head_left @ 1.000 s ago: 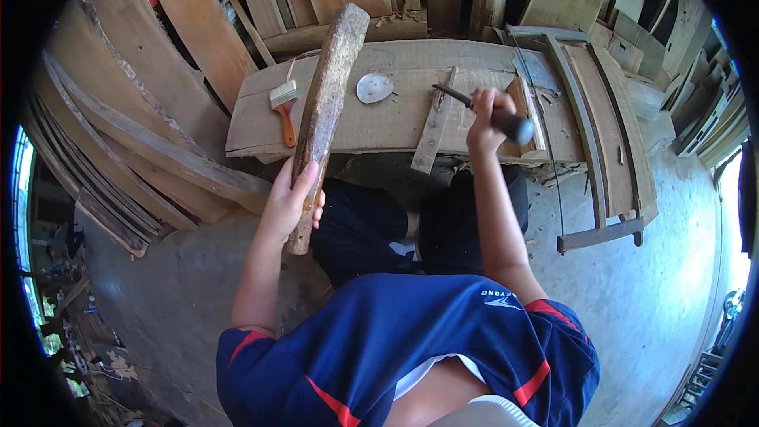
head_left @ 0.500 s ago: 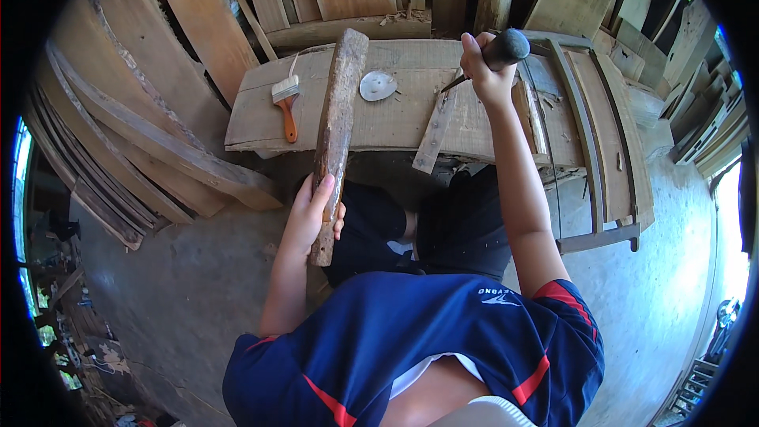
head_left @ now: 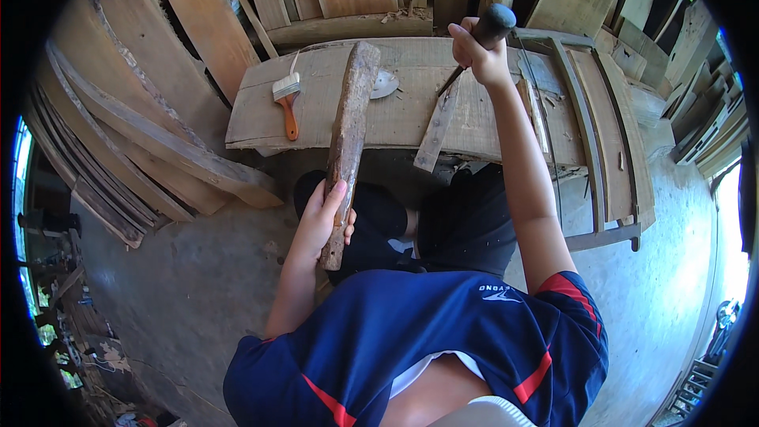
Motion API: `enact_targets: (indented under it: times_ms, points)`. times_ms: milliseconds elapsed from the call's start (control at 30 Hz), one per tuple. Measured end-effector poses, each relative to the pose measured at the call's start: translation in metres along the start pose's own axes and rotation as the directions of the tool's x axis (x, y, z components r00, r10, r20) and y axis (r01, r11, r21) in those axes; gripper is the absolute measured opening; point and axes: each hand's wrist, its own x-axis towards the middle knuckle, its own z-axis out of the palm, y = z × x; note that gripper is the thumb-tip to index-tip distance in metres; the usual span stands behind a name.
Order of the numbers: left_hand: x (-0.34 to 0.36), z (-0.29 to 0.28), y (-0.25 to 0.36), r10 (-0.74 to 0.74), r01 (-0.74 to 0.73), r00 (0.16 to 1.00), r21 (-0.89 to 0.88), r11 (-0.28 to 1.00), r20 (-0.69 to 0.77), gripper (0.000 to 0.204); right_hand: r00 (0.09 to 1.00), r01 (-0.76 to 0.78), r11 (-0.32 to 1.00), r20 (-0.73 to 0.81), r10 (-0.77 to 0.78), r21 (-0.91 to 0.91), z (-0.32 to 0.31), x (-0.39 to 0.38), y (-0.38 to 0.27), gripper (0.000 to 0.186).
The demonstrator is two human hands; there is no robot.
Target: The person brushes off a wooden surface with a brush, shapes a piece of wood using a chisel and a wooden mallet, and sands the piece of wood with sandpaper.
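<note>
My left hand is wrapped round the lower end of a rough wooden club, which leans up and slightly right over the bench's front edge. In my right hand is a chisel, gripped by its thick dark handle. Its thin dark blade slants down to the left, and its tip is at the upper end of a narrow wooden strip. That strip lies on the wooden bench and juts past the near edge. Whether the tip touches the wood I cannot tell.
Left on the bench lies a paintbrush with an orange handle. A pale round disc is partly covered by the club. At right stands a wooden frame saw. Planks lean along the back and left.
The club has shifted right with my left hand and now covers part of the disc. My right hand and the chisel have moved slightly up and left.
</note>
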Motion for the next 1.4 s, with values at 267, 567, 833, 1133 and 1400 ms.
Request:
enact_targets:
  times_ms: [267, 567, 833, 1133, 1400]
  points:
    - [0.001, 0.002, -0.003, -0.001, 0.001, 1.000, -0.020, 1.000, 0.007, 0.036, 0.991, -0.123, 0.974, 0.071, 0.111, 0.190, -0.009, 0.013, -0.002, 0.034]
    - [0.007, 0.001, -0.004, -0.012, 0.012, 1.000, -0.026, 1.000, -0.019, 0.037, 0.993, -0.070, 0.982, -0.086, 0.086, 0.176, -0.009, 0.011, -0.002, 0.036]
    - [0.008, 0.004, -0.008, -0.034, 0.034, 0.999, -0.036, 0.999, -0.002, 0.037, 0.990, -0.039, 0.980, -0.125, 0.065, 0.196, -0.016, 0.009, 0.000, 0.035]
    - [0.007, 0.004, -0.010, -0.037, 0.037, 0.999, -0.050, 0.998, -0.005, 0.036, 0.997, 0.027, 0.997, -0.080, -0.021, 0.075, -0.006, -0.005, -0.001, 0.035]
    - [0.006, 0.004, -0.010, -0.071, 0.070, 0.997, -0.057, 0.996, -0.014, 0.037, 0.996, 0.015, 0.997, -0.092, -0.009, 0.072, -0.009, -0.003, 0.001, 0.035]
